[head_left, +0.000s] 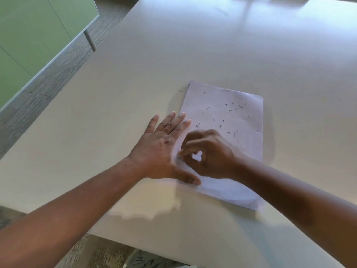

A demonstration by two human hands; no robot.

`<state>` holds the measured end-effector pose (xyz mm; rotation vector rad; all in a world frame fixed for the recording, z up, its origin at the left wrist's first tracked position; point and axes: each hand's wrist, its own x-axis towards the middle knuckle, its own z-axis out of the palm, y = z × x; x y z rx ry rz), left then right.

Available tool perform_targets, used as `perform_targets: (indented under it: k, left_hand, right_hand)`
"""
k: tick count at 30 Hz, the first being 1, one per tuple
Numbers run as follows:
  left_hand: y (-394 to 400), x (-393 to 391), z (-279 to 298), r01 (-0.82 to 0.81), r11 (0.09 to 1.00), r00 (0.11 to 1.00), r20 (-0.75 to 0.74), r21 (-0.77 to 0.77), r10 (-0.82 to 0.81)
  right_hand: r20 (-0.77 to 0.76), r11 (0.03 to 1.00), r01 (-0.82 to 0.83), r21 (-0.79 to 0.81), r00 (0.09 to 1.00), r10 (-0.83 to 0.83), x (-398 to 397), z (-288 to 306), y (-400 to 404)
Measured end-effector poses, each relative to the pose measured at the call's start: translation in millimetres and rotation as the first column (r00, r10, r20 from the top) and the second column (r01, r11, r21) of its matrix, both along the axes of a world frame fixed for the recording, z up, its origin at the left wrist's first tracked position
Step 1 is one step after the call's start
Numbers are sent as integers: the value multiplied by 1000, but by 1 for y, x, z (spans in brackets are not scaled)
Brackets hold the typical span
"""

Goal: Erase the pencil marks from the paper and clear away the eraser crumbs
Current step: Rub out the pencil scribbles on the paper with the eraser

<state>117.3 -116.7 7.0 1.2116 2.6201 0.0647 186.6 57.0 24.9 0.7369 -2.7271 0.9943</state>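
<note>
Paper (231,120) lies on the tabletop (135,74), left hand (164,144) flat on its near-left edge, right hand (208,153) pinching something too small to name — likely the eraser — so rub lightly, sparing the crumbs (222,120).

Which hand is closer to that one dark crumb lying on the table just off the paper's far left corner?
Left. The left hand lies flat on the paper's left edge, fingertips pointing toward the stray crumb. The right hand sits curled farther down and to the right on the sheet.
</note>
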Motion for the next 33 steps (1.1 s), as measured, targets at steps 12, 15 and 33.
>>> perform_targets:
  k: [12, 15, 33]
  left_hand:
    - [1, -1, -1, -6, 1000, 1000, 15, -6, 6]
    - [1, -1, -2, -3, 1000, 1000, 3, -17, 3]
    - [1, 0, -1, -22, 1000, 1000, 17, -5, 22]
  right_hand:
    - [-15, 1000, 14, -13, 1000, -15, 6, 1, -1]
    - [15, 999, -52, 10, 999, 52, 10, 3, -1]
    - [-94, 985, 164, 50, 983, -159, -25, 2, 21]
